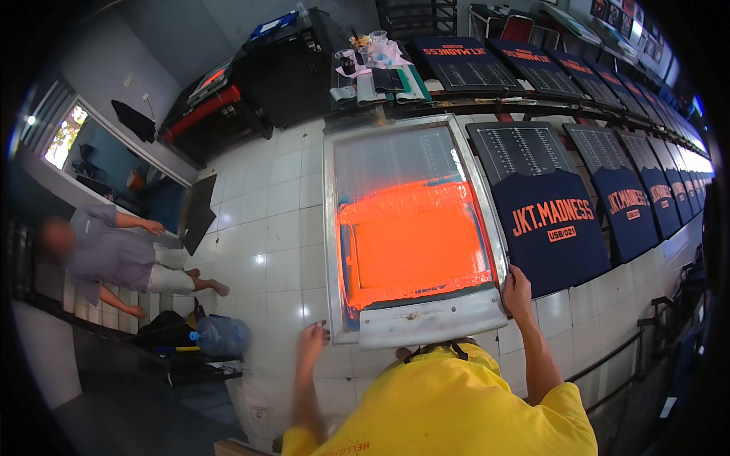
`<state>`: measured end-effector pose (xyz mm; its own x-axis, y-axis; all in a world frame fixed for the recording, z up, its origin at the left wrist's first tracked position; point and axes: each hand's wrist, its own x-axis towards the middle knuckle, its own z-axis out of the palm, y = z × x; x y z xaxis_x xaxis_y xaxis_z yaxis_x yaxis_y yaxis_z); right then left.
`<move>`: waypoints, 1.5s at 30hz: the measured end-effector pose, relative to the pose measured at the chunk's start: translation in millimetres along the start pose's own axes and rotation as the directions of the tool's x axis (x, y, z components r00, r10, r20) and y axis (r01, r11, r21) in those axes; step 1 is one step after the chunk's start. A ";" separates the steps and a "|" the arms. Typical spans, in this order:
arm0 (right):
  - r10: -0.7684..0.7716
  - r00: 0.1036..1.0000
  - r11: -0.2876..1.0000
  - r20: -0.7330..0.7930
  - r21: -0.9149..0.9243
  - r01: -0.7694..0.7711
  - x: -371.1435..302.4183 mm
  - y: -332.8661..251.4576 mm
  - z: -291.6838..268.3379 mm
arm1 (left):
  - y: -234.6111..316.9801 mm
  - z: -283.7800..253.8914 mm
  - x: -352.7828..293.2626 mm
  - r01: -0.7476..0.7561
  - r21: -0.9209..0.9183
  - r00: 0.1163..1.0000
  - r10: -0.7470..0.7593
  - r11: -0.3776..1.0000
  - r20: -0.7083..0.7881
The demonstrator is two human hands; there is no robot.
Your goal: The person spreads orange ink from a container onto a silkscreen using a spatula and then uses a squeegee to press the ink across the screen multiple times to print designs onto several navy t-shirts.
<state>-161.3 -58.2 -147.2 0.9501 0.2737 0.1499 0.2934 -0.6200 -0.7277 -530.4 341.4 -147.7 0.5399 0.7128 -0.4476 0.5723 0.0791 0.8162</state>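
Note:
In front of me is a silver screen-printing frame (329, 228), its mesh spread with bright orange ink (414, 243). A wide, pale squeegee (433, 322) with an ink-stained handle lies across its near end. My right hand (518, 293) grips the right side rail near the squeegee's end, fingers closed on the frame. My left hand (312, 340) is just outside the near left corner, fingers loosely apart, with nothing visible in it. To the right of the frame, a dark navy shirt piece (544, 220) with orange lettering lies on a grey ruled board (523, 148).
More boards with printed navy pieces (625, 201) run off rightward in two rows. Cups and cloths crowd a small stand (372, 64) beyond the frame. At left, a person (125, 258) in grey stands near a blue water jug (220, 336). White floor tiles (266, 228) lie between.

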 end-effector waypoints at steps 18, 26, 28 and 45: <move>0.141 0.978 0.981 -0.155 0.152 -0.117 8.8 6.6 15.4 | 20.3 24.4 15.4 -0.195 0.117 0.972 0.208 0.974 -0.108; 0.144 0.988 0.985 -0.063 0.102 -0.137 11.8 7.3 6.9 | 35.5 19.8 17.7 -0.156 0.182 0.983 0.171 0.971 -0.071; 0.103 0.994 0.992 0.035 0.069 -0.105 12.4 -0.7 -7.2 | 36.2 22.7 9.0 -0.201 0.285 0.959 0.248 0.937 -0.139; -0.464 0.588 0.658 0.663 -0.187 0.730 -12.8 -92.4 -83.5 | 126.1 73.3 -70.8 -0.711 0.607 0.680 0.563 0.354 0.469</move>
<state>-191.7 -65.9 -26.0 0.3516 0.9360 -0.0180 0.9062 -0.3452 -0.2441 -451.3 249.8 -39.8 0.9791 0.2028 -0.0162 0.1932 -0.9020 0.3862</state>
